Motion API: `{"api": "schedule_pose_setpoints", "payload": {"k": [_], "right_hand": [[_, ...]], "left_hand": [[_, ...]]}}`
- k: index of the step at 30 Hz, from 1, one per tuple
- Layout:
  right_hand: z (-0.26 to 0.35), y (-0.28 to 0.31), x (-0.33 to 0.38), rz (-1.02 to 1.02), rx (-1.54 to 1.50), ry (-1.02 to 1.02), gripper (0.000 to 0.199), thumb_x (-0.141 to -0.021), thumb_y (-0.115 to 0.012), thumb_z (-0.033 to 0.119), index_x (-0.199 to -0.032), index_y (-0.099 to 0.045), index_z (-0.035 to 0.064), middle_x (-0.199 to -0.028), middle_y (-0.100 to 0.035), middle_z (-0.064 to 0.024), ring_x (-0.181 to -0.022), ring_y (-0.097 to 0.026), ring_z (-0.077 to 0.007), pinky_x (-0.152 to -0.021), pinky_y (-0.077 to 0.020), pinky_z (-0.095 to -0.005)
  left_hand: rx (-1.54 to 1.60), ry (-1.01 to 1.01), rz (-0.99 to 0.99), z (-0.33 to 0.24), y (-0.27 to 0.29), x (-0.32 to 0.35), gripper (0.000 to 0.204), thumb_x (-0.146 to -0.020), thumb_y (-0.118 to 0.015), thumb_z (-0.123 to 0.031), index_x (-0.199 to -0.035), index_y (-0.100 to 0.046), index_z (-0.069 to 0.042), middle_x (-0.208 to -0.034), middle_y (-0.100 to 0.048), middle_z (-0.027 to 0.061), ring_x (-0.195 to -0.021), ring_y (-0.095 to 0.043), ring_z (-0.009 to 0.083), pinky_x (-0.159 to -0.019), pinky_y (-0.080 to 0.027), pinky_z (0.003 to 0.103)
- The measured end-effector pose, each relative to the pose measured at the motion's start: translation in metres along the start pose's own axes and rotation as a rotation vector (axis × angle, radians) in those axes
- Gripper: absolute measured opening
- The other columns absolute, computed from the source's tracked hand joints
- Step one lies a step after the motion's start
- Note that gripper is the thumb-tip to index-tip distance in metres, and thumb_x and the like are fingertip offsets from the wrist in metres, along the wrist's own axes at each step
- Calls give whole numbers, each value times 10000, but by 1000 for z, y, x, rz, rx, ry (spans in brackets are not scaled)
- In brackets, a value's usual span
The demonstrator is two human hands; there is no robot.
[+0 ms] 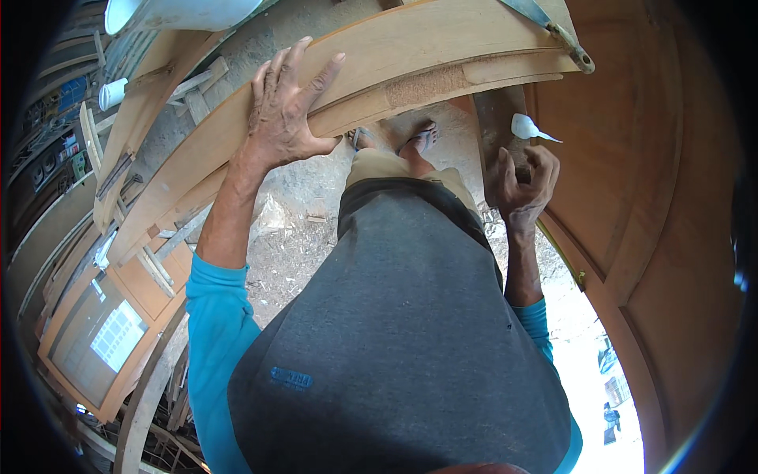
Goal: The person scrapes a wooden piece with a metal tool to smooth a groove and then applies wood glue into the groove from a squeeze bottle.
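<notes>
My left hand (288, 110) lies with its fingers spread on a long light-brown wooden door panel (371, 59). Along the panel runs a groove with a rough, sawdust-coloured patch (426, 85). On the right, my right hand (527, 186) is loosely curled, thumb and fingers apart, with nothing visible between them. Just beyond its fingertips is a small white plastic nozzle (524, 126) with a thin point; I cannot tell whether they touch. A putty knife (557, 33) rests at the panel's far right end.
A large reddish-brown wooden door (600, 142) stands along the right. At the upper left are a white plastic container (185, 12) and a small white cup (112, 93). Lumber and a glazed wooden frame (103, 328) crowd the left. Wood chips litter the floor (296, 217).
</notes>
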State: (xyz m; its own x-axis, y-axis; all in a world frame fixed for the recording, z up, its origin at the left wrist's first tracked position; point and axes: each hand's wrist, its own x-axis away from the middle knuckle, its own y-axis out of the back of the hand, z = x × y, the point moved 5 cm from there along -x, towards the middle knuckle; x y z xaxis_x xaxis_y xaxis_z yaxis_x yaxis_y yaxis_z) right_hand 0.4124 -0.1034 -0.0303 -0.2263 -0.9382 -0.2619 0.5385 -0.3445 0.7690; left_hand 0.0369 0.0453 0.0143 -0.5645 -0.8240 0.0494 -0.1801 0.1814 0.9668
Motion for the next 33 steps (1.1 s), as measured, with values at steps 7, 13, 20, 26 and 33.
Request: {"api": "schedule_pose_setpoints", "payload": {"k": [7, 13, 20, 26, 33], "right_hand": [[65, -10, 4, 296, -198, 163, 430, -912, -888, 130, -1281, -682, 49, -1160, -723, -156, -1010, -753, -336, -790, -622, -431], [111, -37, -22, 347, -223, 302, 515, -958, -818, 88, -1450, -667, 99, -1295, -690, -164, -1106, -743, -335, -909, -641, -431], [111, -56, -30, 402, -204, 249, 527, -991, -806, 114, -1500, -672, 136, -1325, -677, -178, -1140, -734, -344, -933, -638, -445], [105, -61, -32, 415, -168, 233, 548, -987, -817, 111, -1515, -673, 142, -1332, -678, -184, -1155, -734, -346, -937, -634, -438], [108, -55, -36, 332, -188, 259, 567, -975, -823, 94, -1519, -672, 141, -1327, -682, -182, -1147, -733, -346, -925, -633, -440]], "left_hand": [[-4, -10, -10, 1, 2, 0, 1295, -551, -922, -467, -1737, -408, -391, -1762, -303, 222, -1597, -323, 469, -1317, -203, 638], [10, -10, -16, 1, 0, 1, 1303, -553, -928, -431, -1741, -395, -399, -1771, -296, 208, -1606, -317, 463, -1326, -197, 629], [-7, -8, -10, 4, -4, 3, 1275, -576, -921, -588, -1731, -403, -437, -1746, -311, 228, -1603, -319, 465, -1323, -196, 661], [-10, -10, -9, 4, -4, 2, 1302, -563, -928, -654, -1733, -392, -453, -1743, -319, 227, -1606, -318, 462, -1320, -204, 672], [-14, 2, 1, 5, -3, 3, 1278, -584, -925, -635, -1733, -395, -448, -1744, -319, 228, -1603, -325, 464, -1320, -210, 665]]}}
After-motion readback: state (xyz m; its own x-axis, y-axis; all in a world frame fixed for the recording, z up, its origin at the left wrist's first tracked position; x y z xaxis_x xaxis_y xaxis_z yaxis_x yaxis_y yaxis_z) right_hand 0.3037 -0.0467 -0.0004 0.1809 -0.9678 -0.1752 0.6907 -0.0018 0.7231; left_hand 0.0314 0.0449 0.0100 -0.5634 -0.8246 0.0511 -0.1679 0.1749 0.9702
